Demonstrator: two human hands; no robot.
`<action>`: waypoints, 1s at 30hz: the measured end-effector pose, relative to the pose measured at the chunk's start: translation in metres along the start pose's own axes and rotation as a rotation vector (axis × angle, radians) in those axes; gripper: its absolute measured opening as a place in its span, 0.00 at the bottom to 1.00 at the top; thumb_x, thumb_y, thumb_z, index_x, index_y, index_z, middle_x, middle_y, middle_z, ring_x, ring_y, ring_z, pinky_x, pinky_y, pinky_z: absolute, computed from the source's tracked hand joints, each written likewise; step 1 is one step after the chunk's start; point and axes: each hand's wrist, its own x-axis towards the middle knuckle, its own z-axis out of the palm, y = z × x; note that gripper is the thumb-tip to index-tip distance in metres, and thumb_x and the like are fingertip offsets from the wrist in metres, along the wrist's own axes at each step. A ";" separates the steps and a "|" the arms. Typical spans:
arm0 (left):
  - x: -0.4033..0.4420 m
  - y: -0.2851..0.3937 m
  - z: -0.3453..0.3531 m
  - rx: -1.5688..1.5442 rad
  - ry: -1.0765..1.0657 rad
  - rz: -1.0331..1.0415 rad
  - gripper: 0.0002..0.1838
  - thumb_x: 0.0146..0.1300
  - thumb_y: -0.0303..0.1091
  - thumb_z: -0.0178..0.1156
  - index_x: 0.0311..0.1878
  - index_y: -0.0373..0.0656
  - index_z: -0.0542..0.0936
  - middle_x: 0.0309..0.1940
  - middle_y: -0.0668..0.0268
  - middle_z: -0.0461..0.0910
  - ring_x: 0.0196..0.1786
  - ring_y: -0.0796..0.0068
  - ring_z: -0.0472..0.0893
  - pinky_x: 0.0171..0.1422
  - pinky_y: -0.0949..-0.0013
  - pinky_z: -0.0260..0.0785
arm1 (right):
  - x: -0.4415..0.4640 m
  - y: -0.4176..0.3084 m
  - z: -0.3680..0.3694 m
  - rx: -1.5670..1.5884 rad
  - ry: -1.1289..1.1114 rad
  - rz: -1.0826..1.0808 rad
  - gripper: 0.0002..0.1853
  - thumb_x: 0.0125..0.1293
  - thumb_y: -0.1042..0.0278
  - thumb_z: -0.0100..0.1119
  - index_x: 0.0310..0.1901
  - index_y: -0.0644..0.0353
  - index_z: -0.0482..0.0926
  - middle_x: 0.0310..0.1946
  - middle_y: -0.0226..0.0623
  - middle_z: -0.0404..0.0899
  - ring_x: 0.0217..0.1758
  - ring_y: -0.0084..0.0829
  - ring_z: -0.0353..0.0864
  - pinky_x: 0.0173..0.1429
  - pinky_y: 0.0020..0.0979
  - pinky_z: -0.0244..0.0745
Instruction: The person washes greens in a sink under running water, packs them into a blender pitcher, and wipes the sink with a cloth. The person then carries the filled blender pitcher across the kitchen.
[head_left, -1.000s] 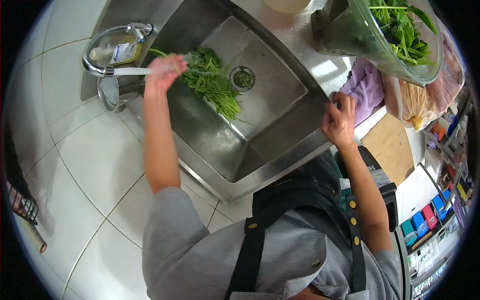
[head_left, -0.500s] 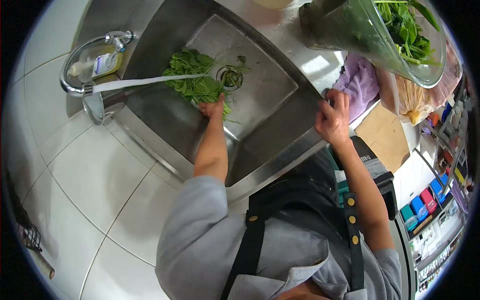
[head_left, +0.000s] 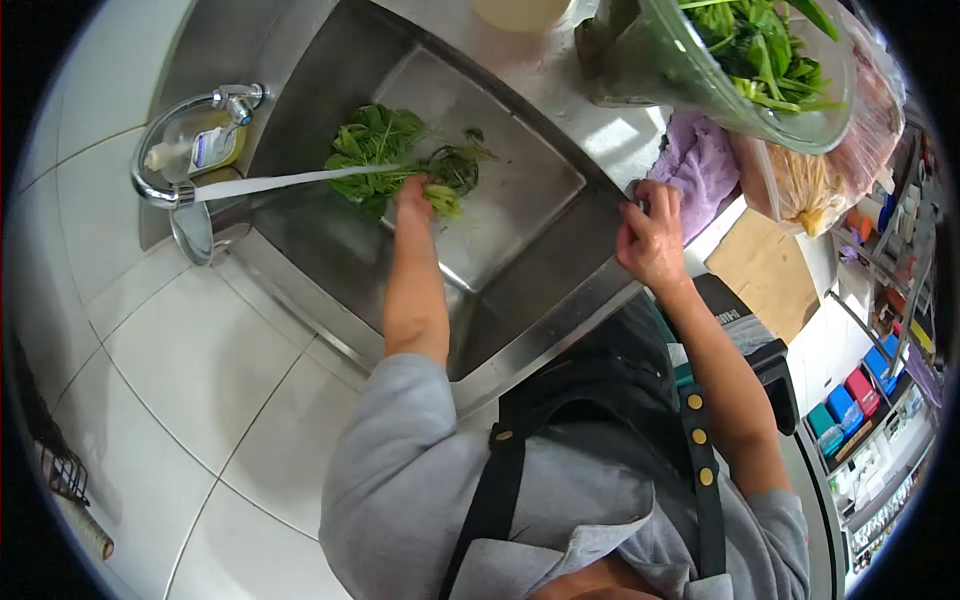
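My left hand (head_left: 413, 200) reaches into the steel sink (head_left: 520, 170), its fingers closed round the stem end of a bunch of leafy greens (head_left: 370, 150). Part of the fingers is hidden by stems and leaves. A stream of water (head_left: 270, 183) runs from the curved faucet (head_left: 150, 160) onto the bunch. More dark, wilted-looking leaves (head_left: 455, 165) lie beside the hand, over the drain area. My right hand (head_left: 655, 235) rests at the sink's right rim, fingers curled. Something small and dark shows at its fingertips, too small to name. Next to it lies a purple cloth (head_left: 698, 170).
A large clear container of greens (head_left: 765, 60) stands tilted in view at the upper right. Beside it are plastic-wrapped food bags (head_left: 810, 185) and a brown board (head_left: 765, 265). A soap bottle (head_left: 215, 145) sits behind the faucet. Coloured bins (head_left: 845, 405) line a shelf at far right.
My left hand has moved slightly up and left in the sink with the stems. Leaves now cover the drain that showed before. My right hand stays at the rim; the view has shifted a little.
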 end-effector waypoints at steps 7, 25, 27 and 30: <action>-0.050 0.107 -0.021 -0.516 -0.248 -0.147 0.09 0.60 0.31 0.54 0.35 0.34 0.75 0.32 0.54 0.78 0.34 0.53 0.78 0.45 0.48 0.72 | -0.002 0.001 0.000 0.010 0.011 -0.010 0.11 0.35 0.81 0.58 0.27 0.65 0.75 0.42 0.47 0.67 0.47 0.48 0.67 0.51 0.41 0.70; 0.050 0.019 0.141 1.071 0.190 0.296 0.31 0.51 0.45 0.64 0.50 0.28 0.70 0.45 0.50 0.76 0.45 0.57 0.78 0.48 0.61 0.72 | 0.001 0.002 -0.001 0.046 -0.003 -0.007 0.14 0.34 0.82 0.57 0.30 0.65 0.76 0.39 0.46 0.67 0.43 0.47 0.68 0.45 0.41 0.69; -0.020 0.020 0.146 0.836 0.317 0.449 0.28 0.47 0.41 0.66 0.45 0.27 0.72 0.42 0.51 0.77 0.41 0.56 0.80 0.48 0.62 0.72 | 0.003 0.004 -0.002 0.053 -0.009 0.009 0.14 0.34 0.82 0.57 0.30 0.65 0.76 0.40 0.46 0.67 0.43 0.46 0.68 0.45 0.41 0.69; -0.007 0.012 0.132 0.619 0.420 0.337 0.14 0.49 0.33 0.66 0.33 0.32 0.78 0.37 0.51 0.81 0.41 0.52 0.81 0.43 0.58 0.74 | 0.002 0.005 -0.002 0.047 0.005 -0.033 0.14 0.34 0.83 0.58 0.29 0.65 0.75 0.39 0.45 0.67 0.43 0.46 0.68 0.45 0.40 0.69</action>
